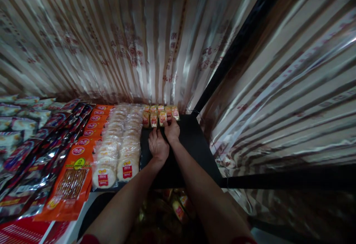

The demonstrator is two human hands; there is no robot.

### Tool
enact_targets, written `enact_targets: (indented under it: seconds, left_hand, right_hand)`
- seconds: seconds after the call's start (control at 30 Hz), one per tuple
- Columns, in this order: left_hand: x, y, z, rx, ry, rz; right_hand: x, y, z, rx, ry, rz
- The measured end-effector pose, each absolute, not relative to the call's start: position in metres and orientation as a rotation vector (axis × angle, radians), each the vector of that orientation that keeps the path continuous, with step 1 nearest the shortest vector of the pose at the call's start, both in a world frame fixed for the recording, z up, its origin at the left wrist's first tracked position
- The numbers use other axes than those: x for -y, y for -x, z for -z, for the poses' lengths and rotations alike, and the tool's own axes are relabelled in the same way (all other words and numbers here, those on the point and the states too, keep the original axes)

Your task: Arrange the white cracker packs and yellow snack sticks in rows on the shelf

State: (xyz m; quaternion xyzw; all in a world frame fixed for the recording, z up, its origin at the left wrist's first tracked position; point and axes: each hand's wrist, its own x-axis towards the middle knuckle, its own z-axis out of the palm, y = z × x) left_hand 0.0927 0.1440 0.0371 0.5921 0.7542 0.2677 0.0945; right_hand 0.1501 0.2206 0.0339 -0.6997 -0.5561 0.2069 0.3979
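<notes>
Small wrapped snack packs (154, 119) with yellow and red labels stand in short rows at the far end of a black shelf board (191, 140). My right hand (172, 130) is at the front row, its fingertips closed on one of these packs near the row's right part. Just left of it, my left hand (158, 145) rests low over the board with its fingers stretched toward the packs. Nothing shows in that hand. Part of the front row is hidden behind my fingers.
Left of the board lie overlapping columns of clear-wrapped round crackers (104, 175), orange snack bags (75, 177) and dark shiny bags (41, 177). More small packs (179, 210) lie below the board's front edge. A striped plastic curtain (155, 43) and a black post (230, 51) stand behind.
</notes>
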Motion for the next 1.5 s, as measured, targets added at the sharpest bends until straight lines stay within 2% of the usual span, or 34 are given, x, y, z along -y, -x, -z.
enact_targets:
  seconds: [0.17,0.77,1.5]
  left_hand:
    - [-0.145,-0.090,-0.031,-2.209,-1.828,-0.761]
    - [-0.147,-0.083,-0.014,-2.099,-1.925,-0.932]
    - [-0.145,-0.082,-0.020,-2.047,-1.957,-0.775]
  right_hand:
    - [-0.224,-0.147,-0.029,1.445,1.811,-0.487]
    - [-0.224,-0.146,-0.004,1.414,1.468,-0.461]
    - [-0.233,-0.143,-0.011,1.381,1.590,-0.409]
